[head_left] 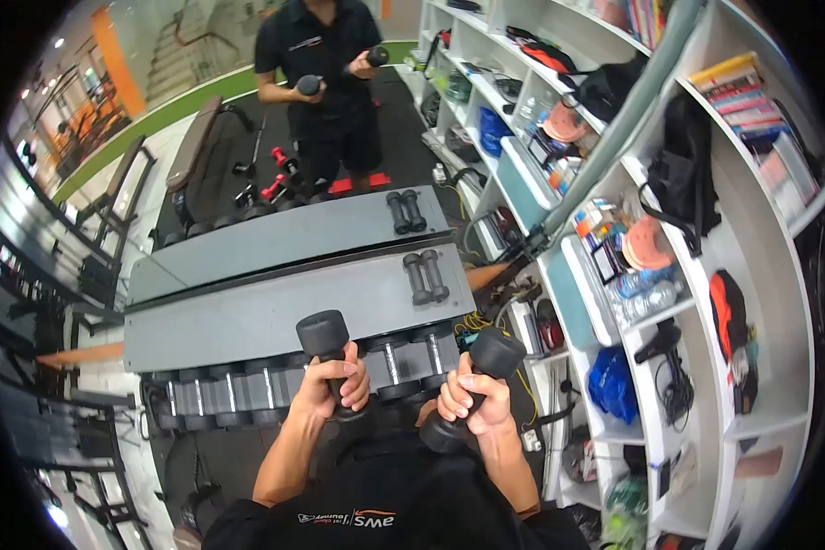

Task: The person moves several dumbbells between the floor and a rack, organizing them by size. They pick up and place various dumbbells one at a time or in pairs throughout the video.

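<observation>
My left hand is wrapped round the handle of a black dumbbell, which stands nearly upright in front of my chest. On the right, my right hand grips a second black dumbbell, tilted with its upper head to the right and its lower head near my shirt. Both are held above the near edge of a grey rack top. Two small dumbbells lie side by side on that top. Below its edge is a row of dumbbells with metal handles.
A mirror ahead reflects a person in black holding two dumbbells. White shelves on the right hold a blue bag, bottles, cables and books. A bench and gym frames show at the left. A cable lies on the floor.
</observation>
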The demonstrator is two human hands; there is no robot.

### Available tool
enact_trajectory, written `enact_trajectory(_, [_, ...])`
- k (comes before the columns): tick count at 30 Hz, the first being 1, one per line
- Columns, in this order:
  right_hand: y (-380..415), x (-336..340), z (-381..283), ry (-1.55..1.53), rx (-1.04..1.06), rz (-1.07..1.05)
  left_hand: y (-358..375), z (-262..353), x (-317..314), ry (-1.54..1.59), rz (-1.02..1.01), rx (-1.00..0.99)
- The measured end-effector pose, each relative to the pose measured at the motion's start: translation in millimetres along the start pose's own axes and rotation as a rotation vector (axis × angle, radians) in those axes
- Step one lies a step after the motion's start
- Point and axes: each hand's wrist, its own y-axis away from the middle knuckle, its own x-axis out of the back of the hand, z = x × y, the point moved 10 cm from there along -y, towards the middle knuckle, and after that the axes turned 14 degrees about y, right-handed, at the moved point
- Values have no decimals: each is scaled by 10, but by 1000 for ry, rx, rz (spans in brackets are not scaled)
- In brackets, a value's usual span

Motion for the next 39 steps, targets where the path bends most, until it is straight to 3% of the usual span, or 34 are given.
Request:
enact_trajectory(8, [-302,213,-136,-14,-155,-125,-45,65,33,-106,163,-228])
enact_trajectory(15, [-755,274,-51,34,-163,-89,2,282,182,-37,195,-259])
enact_trajectory(25, [-1207,219,393,70,-247,39,-41,779,604,-113,270,-200])
enact_trajectory(32, [-1490,233,455,306,-235,161,-217,914,828,-111,299,-167])
enact_trajectory(39, [-1883,508,595,485,-201,261,-446,987,1078,-354,494,-99])
